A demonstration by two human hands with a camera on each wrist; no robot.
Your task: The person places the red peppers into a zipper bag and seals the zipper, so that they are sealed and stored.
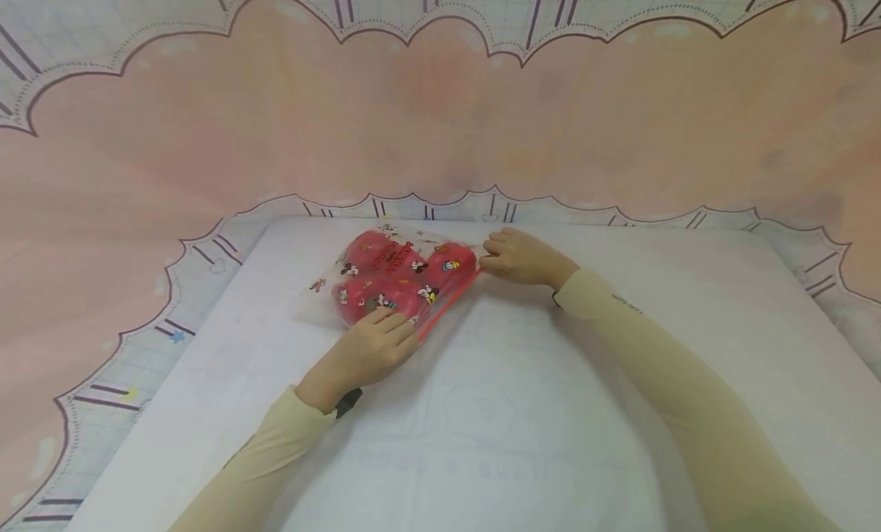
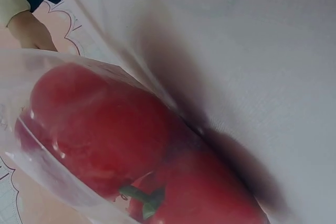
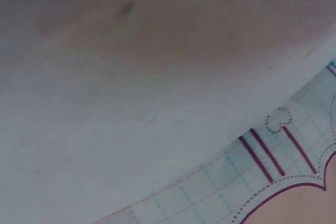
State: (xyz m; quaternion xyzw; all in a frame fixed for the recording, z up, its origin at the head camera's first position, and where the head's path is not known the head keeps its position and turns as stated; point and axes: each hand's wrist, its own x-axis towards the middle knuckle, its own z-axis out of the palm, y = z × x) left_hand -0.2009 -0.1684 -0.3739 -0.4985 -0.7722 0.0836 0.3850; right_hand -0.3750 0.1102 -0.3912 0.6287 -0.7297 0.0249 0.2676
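A clear zip bag [image 1: 323, 303] printed with cartoon figures lies on the white tabletop, with several red bell peppers [image 1: 368, 253] inside. A red zip strip [image 1: 449, 304] runs along its right edge. At the near end of this strip, my left hand [image 1: 368, 350] grips the bag's corner. The strip's far end is pinched by my right hand [image 1: 521, 257]. Through the plastic in the left wrist view, glossy red peppers [image 2: 110, 129] and a green stem [image 2: 147, 199] show up close. My right hand [image 2: 35, 34] appears behind the bag there. Neither hand appears in the right wrist view.
The white tabletop [image 1: 495, 440] spreads around the bag. Along its far and side edges runs a patterned cloth [image 1: 440, 119] with scalloped outlines, peach and pale checked. In the right wrist view, the table edge and cloth border [image 3: 220, 177] fill the lower right.
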